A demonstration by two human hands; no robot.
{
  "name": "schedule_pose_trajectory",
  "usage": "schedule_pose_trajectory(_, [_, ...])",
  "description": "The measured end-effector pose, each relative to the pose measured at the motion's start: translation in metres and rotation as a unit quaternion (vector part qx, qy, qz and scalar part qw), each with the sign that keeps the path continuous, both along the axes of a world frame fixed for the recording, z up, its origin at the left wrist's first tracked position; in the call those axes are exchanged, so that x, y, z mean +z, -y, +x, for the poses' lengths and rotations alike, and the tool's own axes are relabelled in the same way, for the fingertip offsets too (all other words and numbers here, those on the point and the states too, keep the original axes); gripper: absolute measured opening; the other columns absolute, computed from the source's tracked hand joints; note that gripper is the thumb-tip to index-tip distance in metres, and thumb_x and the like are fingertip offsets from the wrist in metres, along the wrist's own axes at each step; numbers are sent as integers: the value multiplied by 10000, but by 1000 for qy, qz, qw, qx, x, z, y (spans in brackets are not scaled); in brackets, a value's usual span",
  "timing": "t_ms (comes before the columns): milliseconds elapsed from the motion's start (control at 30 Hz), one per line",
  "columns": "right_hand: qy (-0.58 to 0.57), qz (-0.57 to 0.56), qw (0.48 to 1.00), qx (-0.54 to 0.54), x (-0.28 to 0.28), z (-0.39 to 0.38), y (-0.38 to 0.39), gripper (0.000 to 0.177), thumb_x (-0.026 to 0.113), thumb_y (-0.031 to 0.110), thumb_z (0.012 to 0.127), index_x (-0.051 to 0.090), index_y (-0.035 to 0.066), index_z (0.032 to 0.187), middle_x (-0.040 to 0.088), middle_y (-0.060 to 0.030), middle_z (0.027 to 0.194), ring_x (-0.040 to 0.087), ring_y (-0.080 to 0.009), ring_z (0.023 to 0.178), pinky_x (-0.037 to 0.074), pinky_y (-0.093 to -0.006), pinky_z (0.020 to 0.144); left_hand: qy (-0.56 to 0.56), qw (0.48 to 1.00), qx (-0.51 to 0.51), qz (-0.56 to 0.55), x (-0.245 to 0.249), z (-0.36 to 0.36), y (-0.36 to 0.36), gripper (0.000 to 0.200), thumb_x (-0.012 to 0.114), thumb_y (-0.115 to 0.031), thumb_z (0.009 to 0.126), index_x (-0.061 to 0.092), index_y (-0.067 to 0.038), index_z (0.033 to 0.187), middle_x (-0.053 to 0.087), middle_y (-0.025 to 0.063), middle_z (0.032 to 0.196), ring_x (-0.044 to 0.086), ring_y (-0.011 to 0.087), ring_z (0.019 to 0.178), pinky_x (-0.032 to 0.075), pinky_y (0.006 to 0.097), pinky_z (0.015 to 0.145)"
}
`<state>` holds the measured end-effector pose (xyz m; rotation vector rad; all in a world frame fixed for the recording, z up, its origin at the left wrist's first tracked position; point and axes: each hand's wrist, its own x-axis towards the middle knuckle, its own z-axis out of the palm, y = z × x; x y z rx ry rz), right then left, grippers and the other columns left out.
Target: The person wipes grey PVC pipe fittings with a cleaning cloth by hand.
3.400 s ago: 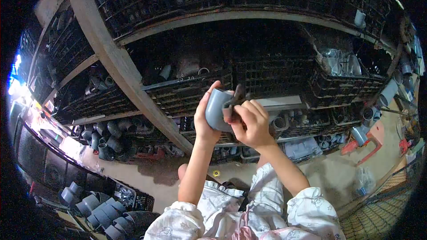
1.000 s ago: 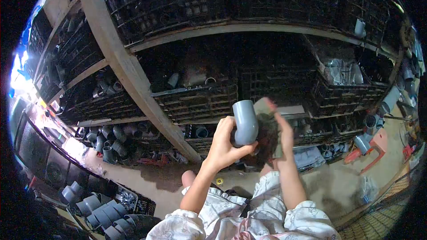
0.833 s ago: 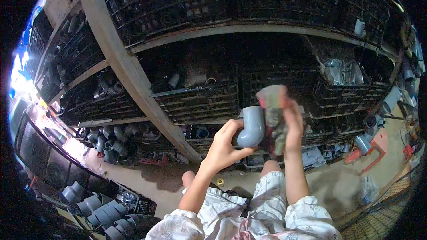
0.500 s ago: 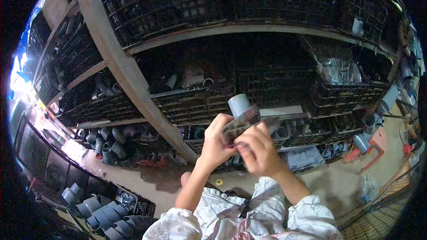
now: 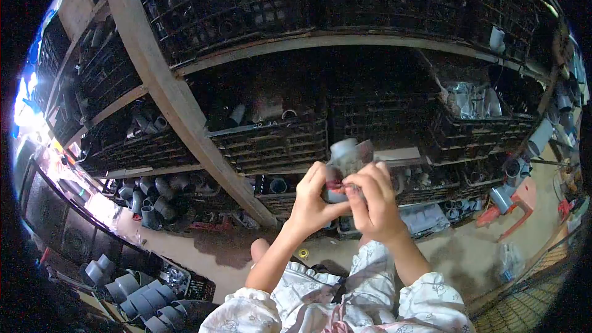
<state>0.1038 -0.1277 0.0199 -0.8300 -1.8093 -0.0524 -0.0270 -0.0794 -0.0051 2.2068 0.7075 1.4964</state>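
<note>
A grey plastic pipe fitting (image 5: 344, 147), smeared by motion, is held up between my two hands, in front of the crates. My left hand (image 5: 310, 205) wraps around its left side, the thumb reaching across below. On the near side, the fingers of my right hand (image 5: 374, 199) are pinched together beside a small dark red patch. What they pinch is hidden. Around the fitting shows a thin, dark, blurred piece that I cannot make out.
Shelves with black plastic crates (image 5: 271, 145) of fittings rise ahead, past a slanted post (image 5: 166, 98). Grey pipe fittings (image 5: 145, 299) lie at lower left. A red tool-like object (image 5: 518, 206) and a yellow ring (image 5: 303, 253) are on the floor.
The fitting has tilted and dropped slightly between my hands, and its open end has shifted right. My right hand has moved a little up and right, and the dark piece looks more bunched up.
</note>
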Motion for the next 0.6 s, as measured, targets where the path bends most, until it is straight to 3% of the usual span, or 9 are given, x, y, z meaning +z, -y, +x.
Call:
schedule_pose_trajectory(100, [3, -19, 998, 53, -7, -9, 5, 89, 493, 69, 751, 492, 11, 818, 442, -126, 722, 411, -293, 670, 345, -364, 625, 54, 998, 24, -37, -4, -1, -4, 381, 674, -120, 505, 459, 7, 791, 448, 116, 720, 469, 249, 639, 395, 307, 581])
schedule_pose_trajectory(200, [-45, -21, 996, 71, -12, -5, -4, 76, 481, 62, 755, 490, 9, 809, 445, -120, 715, 415, -281, 671, 347, -348, 624, 52, 998, 4, -40, -5, -1, -10, 472, 668, -106, 515, 432, 7, 907, 469, 111, 841, 476, 206, 768, 393, 293, 687])
schedule_pose_trajectory(267, [-117, -35, 990, 69, -8, 1, -14, 68, 453, 74, 787, 482, 13, 794, 450, -103, 706, 424, -227, 655, 348, -299, 605, 98, 983, -66, -139, -10, -2, -7, 486, 664, -114, 591, 410, 0, 990, 475, 95, 928, 466, 167, 852, 389, 284, 740])
schedule_pose_trajectory(300, [-147, -69, 983, 81, -8, 6, -20, 74, 450, 80, 794, 480, 12, 798, 446, -98, 703, 422, -210, 649, 345, -288, 602, 157, 958, -134, -199, -12, -1, -7, 432, 628, -129, 689, 398, -7, 1034, 478, 83, 953, 460, 135, 892, 391, 267, 750])
schedule_pose_trajectory(333, [-177, -103, 974, 93, -10, 9, -27, 81, 447, 86, 801, 478, 12, 801, 442, -92, 700, 420, -193, 642, 343, -277, 599, 182, 936, -129, -273, -5, 0, -6, 249, 535, -151, 776, 445, -23, 970, 491, 42, 864, 479, 124, 845, 384, 260, 782])
schedule_pose_trajectory(400, [-194, -159, 962, 109, -11, 11, -40, 86, 446, 83, 804, 477, 5, 817, 434, -61, 700, 414, -135, 629, 333, -236, 569, 298, 841, -220, -395, -27, 1, -33, 229, 468, -244, 833, 452, -47, 948, 511, 33, 852, 499, 124, 836, 410, 259, 742])
schedule_pose_trajectory(533, [-164, -147, 967, 129, -39, -6, -57, 83, 459, 81, 795, 479, 3, 816, 429, -79, 710, 428, -172, 643, 342, -264, 574, 419, 712, -278, -490, -53, 0, -63, 278, 487, -305, 815, 462, -63, 950, 525, 37, 866, 531, 150, 788, 460, 321, 693])
schedule_pose_trajectory(567, [-139, -136, 974, 117, -42, -7, -56, 86, 462, 84, 795, 478, 2, 813, 429, -87, 711, 430, -183, 652, 345, -270, 582, 439, 663, -339, -503, -68, -2, -74, 315, 499, -303, 804, 461, -51, 988, 534, 56, 896, 537, 172, 801, 468, 347, 707])
schedule_pose_trajectory(600, [-114, -124, 980, 105, -42, -8, -56, 89, 464, 88, 794, 477, 1, 811, 430, -94, 712, 432, -195, 661, 348, -277, 590, 433, 661, -323, -520, -68, -2, -71, 338, 507, -297, 795, 457, -56, 1027, 538, 70, 933, 540, 186, 828, 459, 359, 740])
